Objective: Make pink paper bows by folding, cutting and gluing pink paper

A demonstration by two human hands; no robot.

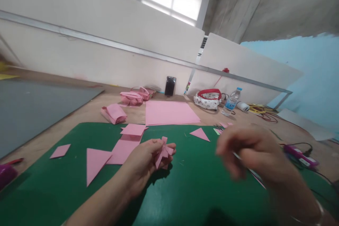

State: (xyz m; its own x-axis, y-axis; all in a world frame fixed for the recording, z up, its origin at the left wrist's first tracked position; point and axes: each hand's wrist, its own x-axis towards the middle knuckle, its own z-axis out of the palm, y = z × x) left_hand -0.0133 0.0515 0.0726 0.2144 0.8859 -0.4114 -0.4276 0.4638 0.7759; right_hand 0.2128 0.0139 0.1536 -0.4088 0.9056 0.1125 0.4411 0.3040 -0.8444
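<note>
My left hand (144, 160) is closed round a small folded pink paper piece (163, 153), held just above the green cutting mat (190, 190). My right hand (251, 153) hovers to the right, smeared by motion, fingers curled; a thin pale object seems to run under it, but I cannot make out what it is. Pink paper cut-outs lie on the mat: a triangle (94, 162) and squares (127, 144) left of my left hand, another triangle (200, 134) farther back.
A stack of pink sheets (169, 112) lies behind the mat, with folded pink pieces (114, 113) to its left. A phone (170, 85) leans on the partition. A pouch (208, 99), water bottle (231, 101), cables (262, 111) and a purple tool (300, 153) sit at right.
</note>
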